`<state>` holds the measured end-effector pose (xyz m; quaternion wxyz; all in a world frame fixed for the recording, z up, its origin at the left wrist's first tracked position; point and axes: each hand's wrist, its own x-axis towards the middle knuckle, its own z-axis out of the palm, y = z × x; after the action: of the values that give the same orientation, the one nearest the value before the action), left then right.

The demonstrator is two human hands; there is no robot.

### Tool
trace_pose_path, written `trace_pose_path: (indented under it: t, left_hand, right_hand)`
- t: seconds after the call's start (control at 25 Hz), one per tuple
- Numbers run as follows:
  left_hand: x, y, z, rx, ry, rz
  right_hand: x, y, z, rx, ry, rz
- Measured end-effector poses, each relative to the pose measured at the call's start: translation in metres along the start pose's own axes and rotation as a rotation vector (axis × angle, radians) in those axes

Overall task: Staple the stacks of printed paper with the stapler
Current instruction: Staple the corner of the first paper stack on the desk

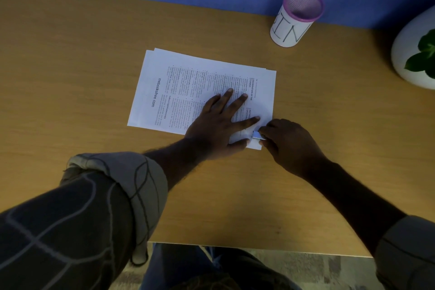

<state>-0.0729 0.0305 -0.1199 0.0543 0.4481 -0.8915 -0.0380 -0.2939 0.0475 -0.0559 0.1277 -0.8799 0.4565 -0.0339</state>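
The right hand (289, 141) held the small shiny stapler (257, 135) tight on the near right corner of the paper (188, 82) in the middle of the frame, the left hand (219, 125) lay flat on it, and loose sheets could slip crooked.

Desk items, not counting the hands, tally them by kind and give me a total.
Paper stack: 1
Stapler: 1
Mesh cup: 1
Plant pot: 1
Total: 4
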Motion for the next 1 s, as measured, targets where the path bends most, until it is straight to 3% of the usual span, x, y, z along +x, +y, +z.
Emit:
trace_pose_path:
  t: [0.6,0.84,1.0]
  left_hand:
    - [0.001,0.001,-0.006,-0.024,-0.061,-0.02]
    - [0.0,0.002,-0.008,-0.035,-0.066,-0.023]
    - [0.0,0.002,-0.008,-0.038,-0.053,-0.02]
  right_hand:
    - [0.01,0.017,-0.002,-0.064,-0.001,-0.191]
    - [0.002,0.005,0.006,-0.056,0.094,-0.074]
    - [0.002,0.008,0.008,-0.081,0.13,-0.1]
